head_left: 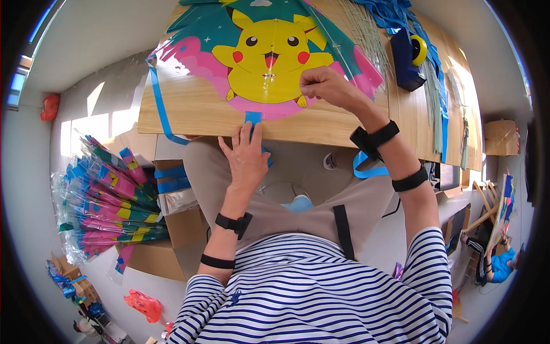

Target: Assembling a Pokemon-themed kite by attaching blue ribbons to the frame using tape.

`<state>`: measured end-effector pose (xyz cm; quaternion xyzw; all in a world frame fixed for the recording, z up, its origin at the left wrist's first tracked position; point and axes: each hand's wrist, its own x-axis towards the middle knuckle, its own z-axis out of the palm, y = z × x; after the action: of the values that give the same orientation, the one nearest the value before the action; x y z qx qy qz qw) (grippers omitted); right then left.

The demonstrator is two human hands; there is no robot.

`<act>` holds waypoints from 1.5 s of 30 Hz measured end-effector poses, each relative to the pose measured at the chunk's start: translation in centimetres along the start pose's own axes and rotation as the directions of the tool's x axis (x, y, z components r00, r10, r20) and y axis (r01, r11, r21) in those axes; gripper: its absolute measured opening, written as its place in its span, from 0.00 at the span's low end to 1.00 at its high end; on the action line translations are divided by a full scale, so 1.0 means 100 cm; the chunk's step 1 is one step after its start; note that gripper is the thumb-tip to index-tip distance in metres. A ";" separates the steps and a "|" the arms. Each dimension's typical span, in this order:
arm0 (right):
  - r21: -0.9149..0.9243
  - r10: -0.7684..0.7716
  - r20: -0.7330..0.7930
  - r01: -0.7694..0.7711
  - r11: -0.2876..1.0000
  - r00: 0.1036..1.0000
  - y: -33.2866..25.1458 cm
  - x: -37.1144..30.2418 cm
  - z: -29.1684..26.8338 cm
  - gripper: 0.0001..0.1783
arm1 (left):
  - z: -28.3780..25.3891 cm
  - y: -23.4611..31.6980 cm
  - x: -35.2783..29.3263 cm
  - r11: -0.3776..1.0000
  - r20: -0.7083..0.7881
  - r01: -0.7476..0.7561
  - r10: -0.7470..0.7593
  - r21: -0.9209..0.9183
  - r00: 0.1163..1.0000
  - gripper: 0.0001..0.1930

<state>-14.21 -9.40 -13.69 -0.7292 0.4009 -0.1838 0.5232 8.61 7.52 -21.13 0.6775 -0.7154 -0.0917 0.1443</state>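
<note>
A kite printed with a yellow cartoon figure on pink and teal lies on the wooden table. From its lower tip a blue strip reaches the table's near edge. My left hand rests on this strip, fingers stretched out and apart. Over the kite's lower right part, my right hand is raised with its fingers curled together. Whatever is between those fingers, if anything, cannot be made out. A blue ribbon hangs over the table edge left of my left hand.
A dark blue tape dispenser stands at the right, beside thin pale sticks and blue ribbons. At the left, several folded kites lie on a cardboard box. Another person sits far right.
</note>
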 end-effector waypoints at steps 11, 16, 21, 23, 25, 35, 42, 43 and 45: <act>-0.516 -0.070 0.321 0.237 0.823 0.944 -0.004 0.089 0.075 0.07 | 0.004 -0.001 -0.001 0.994 -0.029 0.023 -0.026 -0.104 0.999 0.38; -0.563 0.019 0.362 0.202 0.802 0.932 -0.012 0.093 0.084 0.08 | 0.000 -0.002 0.000 0.992 -0.025 0.020 -0.023 -0.127 0.999 0.38; -0.591 0.006 0.352 0.217 0.777 0.936 -0.003 0.099 0.086 0.08 | -0.001 -0.002 0.002 0.993 -0.022 0.011 -0.014 -0.119 1.000 0.37; -0.579 -0.006 0.345 0.218 0.786 0.939 -0.001 0.099 0.087 0.08 | -0.001 -0.003 0.002 0.994 -0.024 0.006 -0.009 -0.112 1.000 0.37; -0.576 -0.009 0.338 0.215 0.789 0.941 0.000 0.099 0.088 0.08 | 0.000 -0.003 0.002 0.994 -0.029 0.001 -0.004 -0.106 1.000 0.37; -0.596 -0.037 0.319 0.230 0.770 0.947 0.011 0.100 0.091 0.09 | 0.000 -0.002 0.001 0.996 -0.035 -0.012 0.009 -0.088 0.999 0.36; -0.616 -0.046 0.314 0.240 0.750 0.948 0.015 0.100 0.093 0.06 | 0.002 -0.004 0.001 0.996 -0.035 -0.027 0.024 -0.080 0.999 0.37; -0.614 -0.049 0.312 0.241 0.751 0.949 0.015 0.100 0.093 0.06 | 0.002 -0.004 0.000 0.996 -0.035 -0.028 0.025 -0.082 0.999 0.37; -0.611 -0.056 0.309 0.243 0.753 0.950 0.016 0.100 0.093 0.05 | 0.002 -0.004 0.001 0.997 -0.030 -0.026 0.024 -0.076 0.999 0.37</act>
<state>-2.31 -11.64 -20.26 -0.9118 0.3036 0.0243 0.2753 8.88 7.44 -21.42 0.6638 -0.7175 -0.1075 0.1814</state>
